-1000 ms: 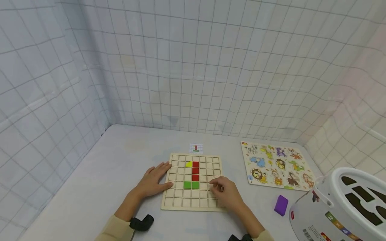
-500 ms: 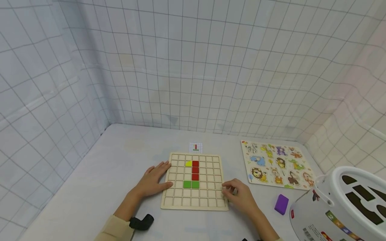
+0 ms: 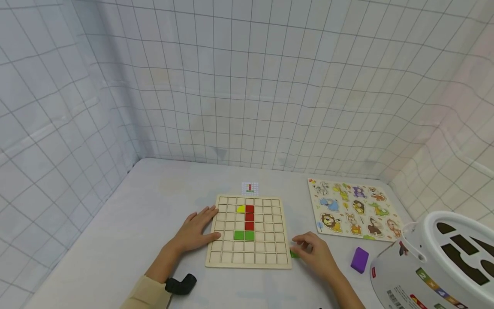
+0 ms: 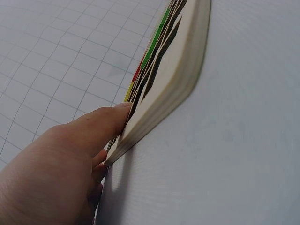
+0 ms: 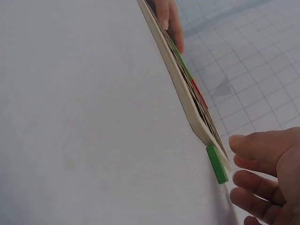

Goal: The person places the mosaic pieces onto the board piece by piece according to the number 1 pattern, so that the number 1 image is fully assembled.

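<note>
A square wooden grid board point(image 3: 266, 246) lies on the table in the head view. In its cells sit three red tiles point(image 3: 249, 217) in a column, a yellow piece point(image 3: 241, 209) at their upper left and two green tiles point(image 3: 239, 235) below. My left hand point(image 3: 194, 231) rests on the board's left edge, thumb on top and fingers extended. Just off the board's right edge is another green tile point(image 5: 217, 165), partly covered in the head view by my right hand point(image 3: 314, 255). The right wrist view shows my right fingers point(image 5: 255, 146) loosely bent, apart from that tile, holding nothing.
A small pattern card point(image 3: 250, 189) lies behind the board. An animal puzzle point(image 3: 349, 210) is at the back right, with a purple block point(image 3: 359, 260) in front of it. A lidded white bucket point(image 3: 401, 266) stands at the right.
My right hand has moved right, from over the board to beyond its right edge. A green tile now shows beside the board, under the fingers. The left hand has stayed put.
</note>
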{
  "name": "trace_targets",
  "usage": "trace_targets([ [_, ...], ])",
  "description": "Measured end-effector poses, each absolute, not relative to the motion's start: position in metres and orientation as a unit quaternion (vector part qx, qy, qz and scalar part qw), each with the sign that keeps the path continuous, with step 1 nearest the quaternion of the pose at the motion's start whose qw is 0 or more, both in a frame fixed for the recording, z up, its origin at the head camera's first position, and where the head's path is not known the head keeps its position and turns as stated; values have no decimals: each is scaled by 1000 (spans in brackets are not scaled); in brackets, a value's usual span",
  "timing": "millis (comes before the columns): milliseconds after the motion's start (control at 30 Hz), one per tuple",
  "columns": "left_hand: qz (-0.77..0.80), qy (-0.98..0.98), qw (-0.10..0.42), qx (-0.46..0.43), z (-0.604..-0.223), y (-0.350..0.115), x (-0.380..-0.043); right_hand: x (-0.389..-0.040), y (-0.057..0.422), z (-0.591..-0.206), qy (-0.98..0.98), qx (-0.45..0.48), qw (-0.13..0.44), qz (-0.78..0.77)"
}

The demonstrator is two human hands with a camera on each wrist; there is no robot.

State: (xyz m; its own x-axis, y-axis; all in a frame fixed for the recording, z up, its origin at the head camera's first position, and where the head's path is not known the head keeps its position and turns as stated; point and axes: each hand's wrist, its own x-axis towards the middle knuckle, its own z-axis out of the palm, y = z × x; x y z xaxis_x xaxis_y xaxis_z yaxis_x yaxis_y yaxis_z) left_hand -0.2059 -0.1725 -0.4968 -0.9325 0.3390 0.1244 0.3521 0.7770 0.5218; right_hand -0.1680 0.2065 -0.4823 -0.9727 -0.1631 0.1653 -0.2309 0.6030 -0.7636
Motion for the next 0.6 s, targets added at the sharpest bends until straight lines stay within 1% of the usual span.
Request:
trace_targets([
  [333,-281,-943,11,-181,-496,-171,-206,-166,210,-484,-897,107,28,429],
  [600,-276,-945,9,-177,-496,-171,-205,-167,214,-486,-896,117,3,429],
])
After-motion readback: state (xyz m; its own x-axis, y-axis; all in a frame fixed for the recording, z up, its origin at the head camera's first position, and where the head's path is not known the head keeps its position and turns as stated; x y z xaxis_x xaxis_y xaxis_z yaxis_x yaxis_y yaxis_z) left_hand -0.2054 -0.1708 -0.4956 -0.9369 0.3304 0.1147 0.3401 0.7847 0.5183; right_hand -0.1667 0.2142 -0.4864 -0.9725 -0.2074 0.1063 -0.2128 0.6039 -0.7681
